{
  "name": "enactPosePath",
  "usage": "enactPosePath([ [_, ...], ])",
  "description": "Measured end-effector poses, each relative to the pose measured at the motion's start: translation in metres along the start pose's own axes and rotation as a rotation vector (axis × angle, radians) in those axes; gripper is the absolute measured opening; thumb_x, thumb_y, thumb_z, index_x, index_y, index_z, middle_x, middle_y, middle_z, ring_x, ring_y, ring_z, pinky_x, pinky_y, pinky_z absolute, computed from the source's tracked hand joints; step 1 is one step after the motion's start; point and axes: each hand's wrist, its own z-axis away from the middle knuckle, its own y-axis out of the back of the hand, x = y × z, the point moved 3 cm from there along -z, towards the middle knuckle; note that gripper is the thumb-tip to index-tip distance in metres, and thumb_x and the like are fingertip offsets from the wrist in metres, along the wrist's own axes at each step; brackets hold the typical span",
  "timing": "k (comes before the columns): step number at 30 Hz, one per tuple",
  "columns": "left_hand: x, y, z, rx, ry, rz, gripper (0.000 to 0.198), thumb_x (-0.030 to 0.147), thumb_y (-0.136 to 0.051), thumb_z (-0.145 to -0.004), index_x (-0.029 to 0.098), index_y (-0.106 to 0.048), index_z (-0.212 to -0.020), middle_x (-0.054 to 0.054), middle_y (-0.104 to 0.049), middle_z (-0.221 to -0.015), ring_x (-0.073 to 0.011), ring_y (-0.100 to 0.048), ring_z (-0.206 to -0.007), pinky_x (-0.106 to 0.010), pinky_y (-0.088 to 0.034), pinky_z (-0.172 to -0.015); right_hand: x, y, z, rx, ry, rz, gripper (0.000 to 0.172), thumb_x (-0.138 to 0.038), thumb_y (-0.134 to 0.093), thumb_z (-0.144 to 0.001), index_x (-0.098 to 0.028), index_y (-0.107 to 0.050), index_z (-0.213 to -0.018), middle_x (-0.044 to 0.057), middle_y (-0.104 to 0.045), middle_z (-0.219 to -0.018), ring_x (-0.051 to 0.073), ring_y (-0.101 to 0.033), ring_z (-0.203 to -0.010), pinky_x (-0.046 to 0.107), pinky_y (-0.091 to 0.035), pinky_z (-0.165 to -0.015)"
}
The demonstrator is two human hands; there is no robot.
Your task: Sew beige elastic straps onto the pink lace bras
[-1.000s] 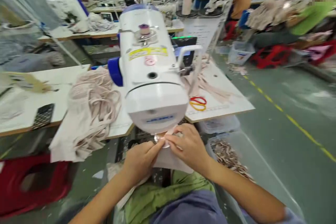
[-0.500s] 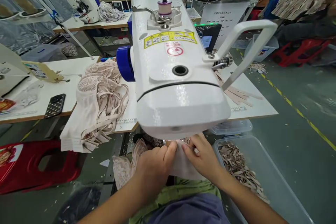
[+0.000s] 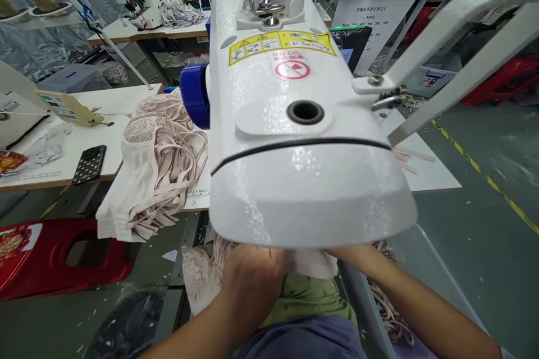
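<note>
A pale pink lace bra point(image 3: 200, 275) hangs below the white sewing machine head point(image 3: 311, 190), its lace cup left of my left hand. My left hand point(image 3: 255, 272) is curled at the bra's smooth fabric, its fingertips hidden under the machine head. The smooth pale band point(image 3: 314, 263) shows between my two hands. Only the edge of my right hand point(image 3: 341, 253) shows, close to that band; the machine covers its fingers. The needle area is hidden too.
A pile of similar bras point(image 3: 155, 168) lies on the table left of the machine. A clear bin point(image 3: 438, 269) with fabric strips point(image 3: 387, 314) stands under my right forearm. A phone point(image 3: 89, 164) and a red plastic container point(image 3: 63, 258) are at left. A white thread-guard arm point(image 3: 455, 78) juts right.
The view has moved closer over the machine head, which looks larger. Both hands, which pinched the fabric in plain sight, are now partly behind it; the right hand is mostly covered.
</note>
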Motion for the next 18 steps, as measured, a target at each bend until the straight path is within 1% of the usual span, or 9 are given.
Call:
enactPosePath([
  [2, 0.0, 0.001, -0.001, 0.007, 0.005, -0.006, 0.025, 0.0, -0.041, -0.079, 0.019, -0.057, -0.08, -0.001, -0.056, -0.051, -0.0198, -0.054, -0.039, -0.033, -0.036, -0.039, -0.001, 0.0, -0.003, -0.042, 0.018, -0.019, 0.021, -0.012, -0.058, -0.077, -0.028, -0.072, -0.078, 0.003, -0.071, -0.095, 0.025, -0.064, -0.104, 0.039, -0.058, -0.086],
  [4, 0.001, 0.001, -0.001, 0.001, 0.011, -0.007, 0.026, -0.001, -0.042, -0.078, 0.019, -0.059, -0.082, -0.002, -0.057, -0.052, -0.0202, -0.055, -0.039, -0.033, -0.034, -0.038, -0.001, 0.0, -0.004, -0.061, 0.02, -0.035, 0.021, -0.013, -0.058, -0.079, -0.028, -0.072, -0.078, 0.004, -0.071, -0.094, 0.026, -0.064, -0.106, 0.041, -0.058, -0.087],
  [11, 0.002, 0.001, -0.002, 0.001, 0.01, -0.018, 0.022, 0.002, -0.044, -0.082, 0.018, -0.059, -0.083, -0.001, -0.057, -0.051, -0.0196, -0.055, -0.039, -0.033, -0.034, -0.039, -0.002, -0.001, -0.006, -0.065, -0.003, -0.065, 0.016, -0.018, -0.062, -0.081, -0.03, -0.073, -0.078, 0.004, -0.072, -0.093, 0.028, -0.065, -0.105, 0.043, -0.06, -0.086],
  [13, 0.001, 0.0, 0.001, 0.009, 0.011, -0.017, 0.022, 0.002, -0.043, -0.083, 0.016, -0.06, -0.088, -0.001, -0.058, -0.052, -0.0191, -0.056, -0.041, -0.032, -0.035, -0.041, -0.002, -0.002, -0.006, -0.061, 0.014, -0.052, 0.017, -0.018, -0.062, -0.081, -0.03, -0.075, -0.083, 0.004, -0.072, -0.097, 0.028, -0.065, -0.106, 0.042, -0.059, -0.089],
  [15, 0.0, -0.002, 0.004, 0.025, 0.018, -0.006, 0.025, 0.002, -0.042, -0.084, 0.013, -0.06, -0.098, -0.001, -0.059, -0.054, -0.0186, -0.058, -0.043, -0.031, -0.037, -0.043, 0.0, -0.003, -0.006, -0.054, 0.042, -0.038, 0.021, -0.017, -0.062, -0.081, -0.03, -0.075, -0.091, 0.004, -0.072, -0.104, 0.026, -0.065, -0.11, 0.04, -0.058, -0.093],
  [18, 0.0, -0.007, 0.007, 0.036, 0.022, -0.008, 0.026, 0.005, -0.045, -0.086, 0.012, -0.057, -0.108, -0.002, -0.064, -0.061, -0.0195, -0.061, -0.049, -0.031, -0.04, -0.047, 0.006, -0.003, -0.002, -0.041, 0.081, -0.005, 0.027, -0.018, -0.062, -0.082, -0.03, -0.075, -0.102, 0.004, -0.07, -0.116, 0.025, -0.065, -0.112, 0.038, -0.056, -0.097],
])
